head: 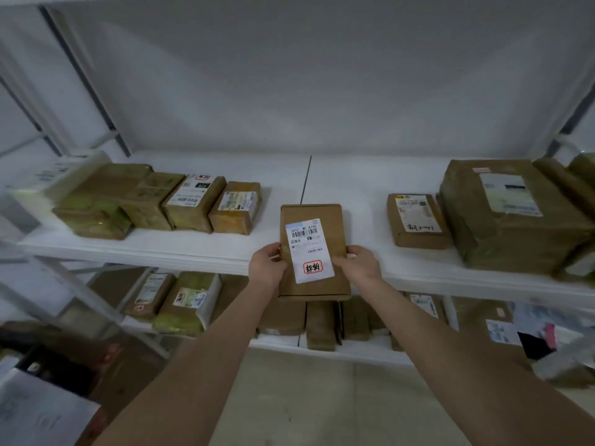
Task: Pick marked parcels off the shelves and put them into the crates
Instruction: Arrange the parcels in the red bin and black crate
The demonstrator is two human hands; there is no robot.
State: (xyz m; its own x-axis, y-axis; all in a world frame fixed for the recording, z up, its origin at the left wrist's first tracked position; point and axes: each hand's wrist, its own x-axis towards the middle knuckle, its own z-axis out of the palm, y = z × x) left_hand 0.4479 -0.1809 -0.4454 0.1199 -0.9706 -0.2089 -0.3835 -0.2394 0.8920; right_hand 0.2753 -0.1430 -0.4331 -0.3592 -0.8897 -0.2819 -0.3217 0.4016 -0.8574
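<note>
I hold a flat brown cardboard parcel [317, 214] at the front edge of the white middle shelf [193, 249]. Its white shipping label carries a barcode and a red-ringed stamp near the bottom. My left hand [265, 265] grips the parcel's left edge and my right hand [357, 263] grips its right edge. The parcel's near end sticks out past the shelf edge.
A row of several taped brown parcels [193, 204] lies on the shelf's left side; a small parcel [415, 220] and a big wrapped box [508, 214] lie at right. More parcels [190, 300] fill the lower shelf. Dark boxes [64, 365] sit low at left.
</note>
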